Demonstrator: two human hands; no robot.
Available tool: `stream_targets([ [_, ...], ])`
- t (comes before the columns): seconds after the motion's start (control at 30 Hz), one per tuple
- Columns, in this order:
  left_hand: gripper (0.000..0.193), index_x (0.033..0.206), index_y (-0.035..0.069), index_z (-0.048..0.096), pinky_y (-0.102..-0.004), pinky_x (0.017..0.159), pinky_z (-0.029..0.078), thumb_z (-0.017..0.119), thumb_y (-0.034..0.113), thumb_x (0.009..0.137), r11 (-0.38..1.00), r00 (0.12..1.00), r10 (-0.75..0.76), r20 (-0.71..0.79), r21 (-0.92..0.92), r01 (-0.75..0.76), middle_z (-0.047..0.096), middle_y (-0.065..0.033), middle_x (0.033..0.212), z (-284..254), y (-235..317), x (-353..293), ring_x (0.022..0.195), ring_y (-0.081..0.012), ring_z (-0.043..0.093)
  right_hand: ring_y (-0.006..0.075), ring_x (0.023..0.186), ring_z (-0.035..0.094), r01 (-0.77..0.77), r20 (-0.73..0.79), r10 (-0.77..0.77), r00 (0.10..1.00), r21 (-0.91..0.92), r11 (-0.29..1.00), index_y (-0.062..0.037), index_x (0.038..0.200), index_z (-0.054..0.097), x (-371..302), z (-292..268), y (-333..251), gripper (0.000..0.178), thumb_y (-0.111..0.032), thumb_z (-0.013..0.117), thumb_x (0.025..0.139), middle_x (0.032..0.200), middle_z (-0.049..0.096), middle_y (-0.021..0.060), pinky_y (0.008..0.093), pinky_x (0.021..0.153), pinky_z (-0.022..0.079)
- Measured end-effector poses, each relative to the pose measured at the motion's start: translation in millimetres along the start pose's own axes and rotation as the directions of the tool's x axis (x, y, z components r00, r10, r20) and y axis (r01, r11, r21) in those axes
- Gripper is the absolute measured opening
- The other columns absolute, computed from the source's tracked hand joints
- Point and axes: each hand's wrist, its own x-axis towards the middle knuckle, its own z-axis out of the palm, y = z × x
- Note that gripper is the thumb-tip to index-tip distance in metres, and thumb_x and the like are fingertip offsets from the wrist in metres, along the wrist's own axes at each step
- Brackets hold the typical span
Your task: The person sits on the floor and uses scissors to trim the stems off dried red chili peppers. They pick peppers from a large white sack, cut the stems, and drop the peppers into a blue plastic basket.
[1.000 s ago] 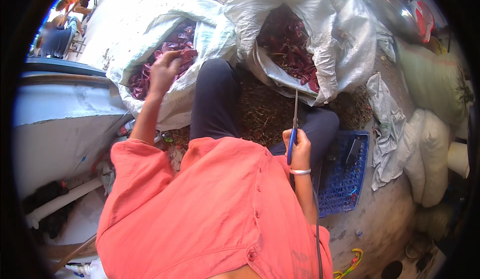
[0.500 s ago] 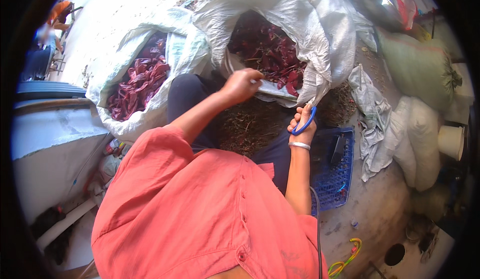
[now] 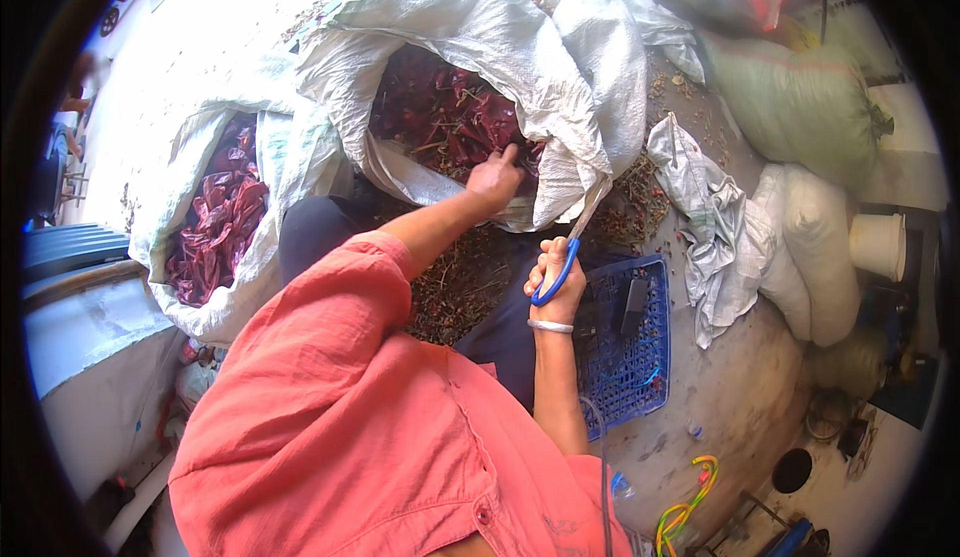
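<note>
My left hand (image 3: 497, 179) reaches into the mouth of a large white woven sack (image 3: 420, 189), its fingers at the dried red chili peppers (image 3: 455, 117) inside. A finger is stretched out toward the peppers; the other fingertips are partly hidden, and I see nothing held. To the right, my right hand (image 3: 560, 287) is closed around blue-handled scissors (image 3: 570, 255). Their blades point up toward the sack's lower right rim. A second white sack (image 3: 165, 202) stands open at the left, with more dried red chili peppers (image 3: 222, 217) in it.
Dry stems and scraps (image 3: 455, 287) lie below the sack, around my legs. A blue plastic basket (image 3: 640, 407) with a dark flat object (image 3: 634, 307) stands beside my right forearm. Crumpled white sacking (image 3: 705, 257), full sacks (image 3: 800, 97) and a white bucket (image 3: 880, 245) are at the right.
My left hand has moved forward into the sack, onto the chili peppers. My right hand still grips the scissors. The whole view has shifted, with the sacks now further left.
</note>
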Motion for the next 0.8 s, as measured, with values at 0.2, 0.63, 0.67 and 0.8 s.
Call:
stream_targets([
  [0.2, 0.018, 0.094, 0.012, 0.073, -0.0479, 0.082, 0.051, 0.065, 0.018, 0.079, 0.949, 0.96, -0.2, -0.196, -0.281, 0.141, 0.061, -0.0178, 0.108, -28.7, -77.0, -12.6, 0.093, -0.0395, 0.064, 0.0037, 0.043, 0.043, -0.003, 0.004, 0.004, 1.0, -0.009, 1.0, -0.0056, 0.093, 0.057, -1.0, 0.8, 0.7, 0.033, -0.038, 0.062, 0.094, 0.06, 0.045, -0.0048, 0.0203, 0.036, 0.037],
  [0.63, 0.023, 0.092, -0.003, 0.063, -0.0301, 0.063, 0.055, 0.064, 0.02, 0.088, 0.377, 0.874, -0.483, -0.044, -0.912, 0.163, 0.065, -0.01, 0.081, -101.2, -137.1, -57.4, 0.076, -0.0155, 0.065, 0.0077, 0.049, 0.05, -0.176, 0.271, 0.133, 0.953, 0.14, 0.974, -0.0039, 0.103, 0.057, -28.7, -3.3, 17.1, 0.048, -0.051, 0.058, 0.092, 0.07, 0.053, -0.0009, 0.0225, 0.04, 0.041],
  [0.67, 0.023, 0.093, -0.002, 0.062, -0.0306, 0.064, 0.056, 0.064, 0.02, 0.088, 0.307, 0.873, -0.487, -0.013, -0.939, 0.157, 0.065, -0.0104, 0.084, -100.5, -135.3, -63.7, 0.075, -0.0165, 0.065, 0.0085, 0.05, 0.051, -0.221, 0.312, 0.167, 0.935, 0.144, 0.965, -0.0036, 0.104, 0.058, -32.6, -6.3, 20.0, 0.051, -0.053, 0.056, 0.092, 0.071, 0.054, -0.0007, 0.0232, 0.041, 0.042],
  [0.8, 0.019, 0.098, 0.001, 0.056, -0.0342, 0.07, 0.058, 0.061, 0.018, 0.091, 0.002, 0.892, -0.433, 0.129, -0.99, 0.144, 0.064, -0.011, 0.091, -105.3, -119.3, -90.3, 0.079, -0.0213, 0.066, 0.0097, 0.05, 0.048, -0.319, 0.408, 0.242, 0.88, 0.131, 0.939, -0.0047, 0.104, 0.059, -50.8, -15.6, 36.4, 0.054, -0.057, 0.055, 0.091, 0.071, 0.053, -0.0005, 0.0223, 0.041, 0.038],
])
